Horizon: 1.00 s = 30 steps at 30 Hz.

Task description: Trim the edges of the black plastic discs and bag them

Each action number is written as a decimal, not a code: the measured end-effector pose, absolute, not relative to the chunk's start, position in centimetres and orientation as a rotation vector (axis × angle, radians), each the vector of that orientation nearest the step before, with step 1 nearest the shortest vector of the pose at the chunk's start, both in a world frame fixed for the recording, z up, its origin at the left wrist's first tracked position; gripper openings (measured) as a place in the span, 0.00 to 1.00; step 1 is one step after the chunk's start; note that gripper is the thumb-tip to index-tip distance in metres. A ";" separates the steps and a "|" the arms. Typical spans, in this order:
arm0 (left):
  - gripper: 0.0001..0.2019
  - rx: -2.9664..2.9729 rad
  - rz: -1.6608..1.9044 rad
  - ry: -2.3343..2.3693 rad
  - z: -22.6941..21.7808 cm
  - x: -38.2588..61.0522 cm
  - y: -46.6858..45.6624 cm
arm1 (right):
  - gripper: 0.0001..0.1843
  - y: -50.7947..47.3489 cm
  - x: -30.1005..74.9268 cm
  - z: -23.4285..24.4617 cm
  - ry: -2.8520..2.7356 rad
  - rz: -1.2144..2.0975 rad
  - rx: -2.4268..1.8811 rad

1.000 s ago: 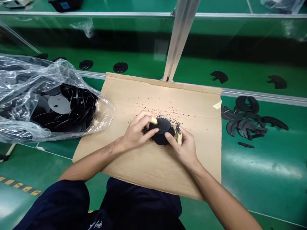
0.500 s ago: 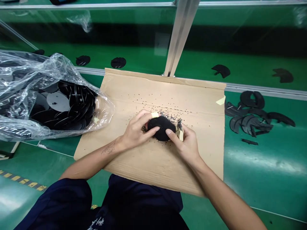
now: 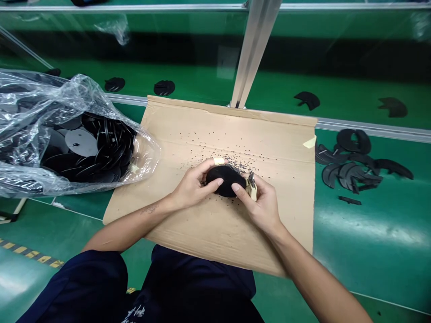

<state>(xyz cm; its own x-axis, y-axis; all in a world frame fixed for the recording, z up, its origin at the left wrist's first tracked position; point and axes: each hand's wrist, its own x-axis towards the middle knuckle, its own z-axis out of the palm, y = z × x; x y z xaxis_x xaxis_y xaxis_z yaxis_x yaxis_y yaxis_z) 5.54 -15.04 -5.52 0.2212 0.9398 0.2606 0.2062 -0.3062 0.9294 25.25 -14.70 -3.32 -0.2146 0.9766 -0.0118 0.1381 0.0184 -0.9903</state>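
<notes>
A round black plastic disc point(image 3: 226, 183) is held just above a sheet of brown cardboard point(image 3: 188, 233). My left hand point(image 3: 193, 185) pinches the disc's left edge, thumb on the upper face and fingers behind; pale tape wraps one fingertip. My right hand point(image 3: 261, 202) presses its thumb on the disc's right edge. That same hand also has a small pair of side cutters point(image 3: 252, 186) tucked in the palm, jaws pointing up and pale handles partly hidden by the fingers. Tiny black scraps point(image 3: 232, 158) lie scattered around and behind the disc.
On the left, a clear plastic bag point(image 3: 81, 96) lies open, full of black discs point(image 3: 111, 143). Curved black offcuts point(image 3: 353, 168) are heaped on the green bench point(image 3: 363, 242) at right. A metal post point(image 3: 254, 54) rises behind the cardboard, beside glossy green panels.
The disc has tilted slightly in my hands, and its upper face now looks smoother. My left fingers have shifted a little along its edge. The cutters stay in my right hand.
</notes>
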 end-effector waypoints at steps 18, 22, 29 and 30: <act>0.15 2.090 1.304 1.039 -4.6 5.5 -15.3 | 0.08 -14.5 26.0 -3.8 -1.839 0.776 -0.899; 0.16 2.048 1.372 0.994 -4.2 5.4 -15.1 | 0.08 -14.7 25.9 -4.0 -1.862 0.710 -0.872; 0.15 2.195 1.431 0.927 -4.3 5.5 -15.2 | 0.07 -14.9 25.8 -4.1 -1.911 0.675 -0.869; 0.14 2.193 1.438 0.920 -4.3 5.5 -15.3 | 0.08 -14.9 25.8 -4.0 -1.907 0.690 -0.868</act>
